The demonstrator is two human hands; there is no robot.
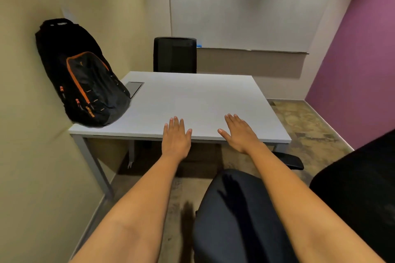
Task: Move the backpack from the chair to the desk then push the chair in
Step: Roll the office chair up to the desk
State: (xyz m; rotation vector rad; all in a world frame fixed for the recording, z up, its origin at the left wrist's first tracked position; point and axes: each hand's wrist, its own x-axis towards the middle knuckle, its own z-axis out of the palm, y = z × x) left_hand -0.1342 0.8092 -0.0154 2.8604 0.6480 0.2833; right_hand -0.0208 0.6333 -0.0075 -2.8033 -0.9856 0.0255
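1. Head view, the task's first thing: the backpack [82,74] is already on the desk [192,100], at its left near corner. It stands tilted, its top leaning against the beige wall [32,70] and its base on the white top. Its long axis runs from the base up and away to the left, and the orange-trimmed front pocket faces right, toward the middle of the desk.

2. Head view, the hands: the left hand [176,136] and the right hand [240,134] are both flat and spread, palms down, over the near edge of the desk, holding nothing (whether the palms press the top or only hover, I cannot tell). They are well apart from the backpack.

3. Head view, the chair [245,215]: its dark seat lies below the right forearm, nearer the person than the desk's edge, with its backrest at the far right of the picture. It is not yet under the desk. The right hand is the nearer one; the chair lies behind and to the right of both hands.

4. Judgement: the carrying looks done and the push remains. The chair must travel forward and somewhat left to slide under the near edge. A second chair [174,54] at the far side is already tucked in.
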